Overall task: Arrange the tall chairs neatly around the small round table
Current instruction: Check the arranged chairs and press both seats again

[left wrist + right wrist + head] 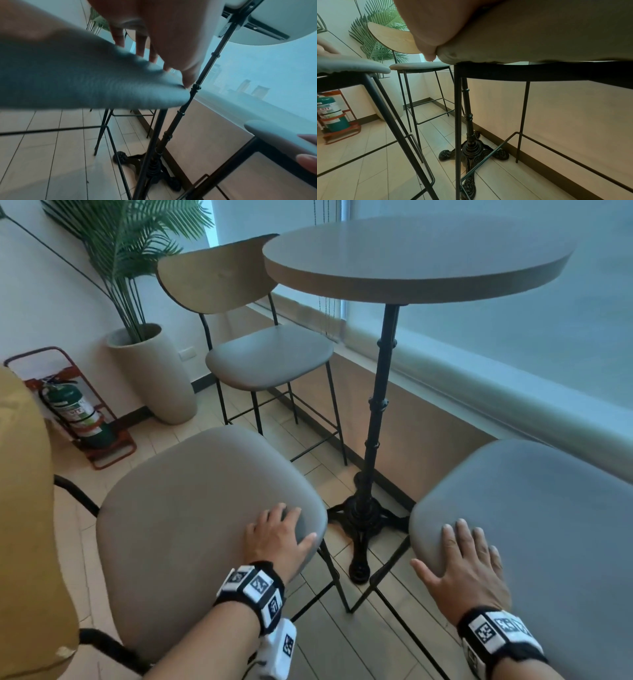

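Three positions about the small round table (418, 258): far chair (270, 357) at 10 o'clock, left chair (191, 525) at 8, right chair (555, 535) at 4. Left hand (277, 537) and right hand (469, 570) press flat on the seats, fingers extended, clasping nothing; a push may snag the thin legs (335, 577) on the base (363, 518).

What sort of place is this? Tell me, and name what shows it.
Probably an office or café lounge corner: a high round table with tall chairs beside a big window, plus a potted palm and a fire extinguisher in its stand.
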The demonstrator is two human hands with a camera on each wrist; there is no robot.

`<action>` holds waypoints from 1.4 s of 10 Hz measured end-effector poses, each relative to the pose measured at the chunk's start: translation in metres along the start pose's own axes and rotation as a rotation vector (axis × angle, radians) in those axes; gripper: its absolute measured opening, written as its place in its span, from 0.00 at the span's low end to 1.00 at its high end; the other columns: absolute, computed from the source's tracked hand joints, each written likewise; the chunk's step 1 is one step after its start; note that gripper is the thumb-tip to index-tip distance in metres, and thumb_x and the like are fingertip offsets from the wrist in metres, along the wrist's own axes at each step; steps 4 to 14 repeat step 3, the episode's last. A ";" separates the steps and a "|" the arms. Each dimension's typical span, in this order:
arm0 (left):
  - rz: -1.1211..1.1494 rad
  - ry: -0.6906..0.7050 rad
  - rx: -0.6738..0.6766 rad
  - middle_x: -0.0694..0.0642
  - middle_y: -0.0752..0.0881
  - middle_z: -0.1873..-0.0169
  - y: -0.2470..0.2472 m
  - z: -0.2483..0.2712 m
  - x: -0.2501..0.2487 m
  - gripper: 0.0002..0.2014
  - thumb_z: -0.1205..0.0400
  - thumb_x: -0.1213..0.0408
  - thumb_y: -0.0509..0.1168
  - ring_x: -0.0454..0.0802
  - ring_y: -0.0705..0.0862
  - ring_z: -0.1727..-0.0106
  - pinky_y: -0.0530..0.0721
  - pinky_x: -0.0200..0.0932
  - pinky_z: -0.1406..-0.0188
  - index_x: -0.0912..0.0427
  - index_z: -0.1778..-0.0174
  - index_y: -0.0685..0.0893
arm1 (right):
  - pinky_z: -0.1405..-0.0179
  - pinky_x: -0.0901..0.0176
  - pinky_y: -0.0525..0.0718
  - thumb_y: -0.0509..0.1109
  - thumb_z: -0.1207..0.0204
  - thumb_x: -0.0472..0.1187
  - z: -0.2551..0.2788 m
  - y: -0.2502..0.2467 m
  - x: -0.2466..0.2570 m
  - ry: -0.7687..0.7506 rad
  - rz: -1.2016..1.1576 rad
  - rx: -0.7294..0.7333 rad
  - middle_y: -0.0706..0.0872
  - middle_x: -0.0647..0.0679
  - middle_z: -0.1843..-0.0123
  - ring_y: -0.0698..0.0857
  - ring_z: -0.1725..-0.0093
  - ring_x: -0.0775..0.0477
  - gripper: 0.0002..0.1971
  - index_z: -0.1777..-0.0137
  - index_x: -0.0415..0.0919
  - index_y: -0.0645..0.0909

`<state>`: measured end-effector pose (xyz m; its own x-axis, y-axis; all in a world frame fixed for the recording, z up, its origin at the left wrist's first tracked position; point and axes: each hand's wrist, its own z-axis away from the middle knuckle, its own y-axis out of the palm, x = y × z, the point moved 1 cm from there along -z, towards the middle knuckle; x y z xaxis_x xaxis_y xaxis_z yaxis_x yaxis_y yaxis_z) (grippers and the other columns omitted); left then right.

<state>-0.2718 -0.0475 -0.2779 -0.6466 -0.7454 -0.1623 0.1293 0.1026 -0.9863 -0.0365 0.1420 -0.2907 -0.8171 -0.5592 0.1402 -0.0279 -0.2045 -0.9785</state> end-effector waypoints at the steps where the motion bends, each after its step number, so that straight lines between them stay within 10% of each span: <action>1: -0.030 0.002 0.031 0.51 0.72 0.25 -0.005 -0.003 -0.001 0.29 0.21 0.35 0.59 0.54 0.70 0.28 0.72 0.57 0.34 0.43 0.26 0.71 | 0.15 0.45 0.40 0.46 0.25 0.74 0.004 0.000 0.003 -0.014 0.016 -0.017 0.40 0.47 0.11 0.40 0.13 0.42 0.46 0.13 0.48 0.43; 14: -0.063 0.026 0.075 0.53 0.75 0.30 -0.013 -0.003 -0.001 0.28 0.21 0.37 0.60 0.54 0.73 0.32 0.76 0.57 0.37 0.47 0.28 0.73 | 0.15 0.43 0.47 0.55 0.23 0.71 0.005 -0.005 0.003 -0.024 -0.102 -0.040 0.50 0.45 0.11 0.48 0.13 0.41 0.44 0.14 0.45 0.52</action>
